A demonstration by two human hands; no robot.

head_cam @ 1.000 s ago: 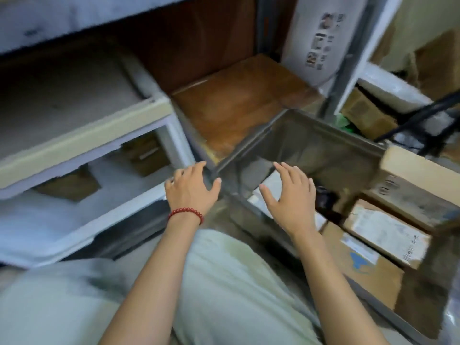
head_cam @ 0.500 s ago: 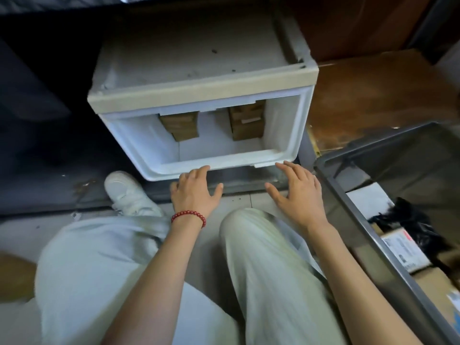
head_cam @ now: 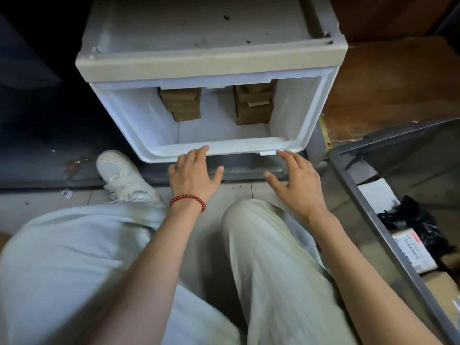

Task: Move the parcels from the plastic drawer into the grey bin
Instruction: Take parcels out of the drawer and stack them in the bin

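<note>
The white plastic drawer point(head_cam: 224, 148) is pulled out from its cabinet in front of me. Two brown cardboard parcels stand at its back wall: one on the left point(head_cam: 181, 103), one on the right point(head_cam: 254, 105). My left hand point(head_cam: 194, 174), with a red bead bracelet on the wrist, hovers with spread fingers at the drawer's front rim, fingertips touching or nearly touching it. Spread the same way, my right hand point(head_cam: 296, 183) hangs just below the rim's right part. Neither hand holds anything. The grey bin point(head_cam: 373, 205) stands at the right with parcels inside.
Inside the bin lie a white labelled box point(head_cam: 415, 252), a black bag point(head_cam: 413, 220) and brown boxes. My knees in pale trousers and a white shoe point(head_cam: 124, 178) sit under the hands. A brown wooden board point(head_cam: 388, 90) lies right of the drawer cabinet.
The view swung left from the grey bin to the drawer, which now sits centred. Both hands, still empty and spread, came up to the drawer's front rim.
</note>
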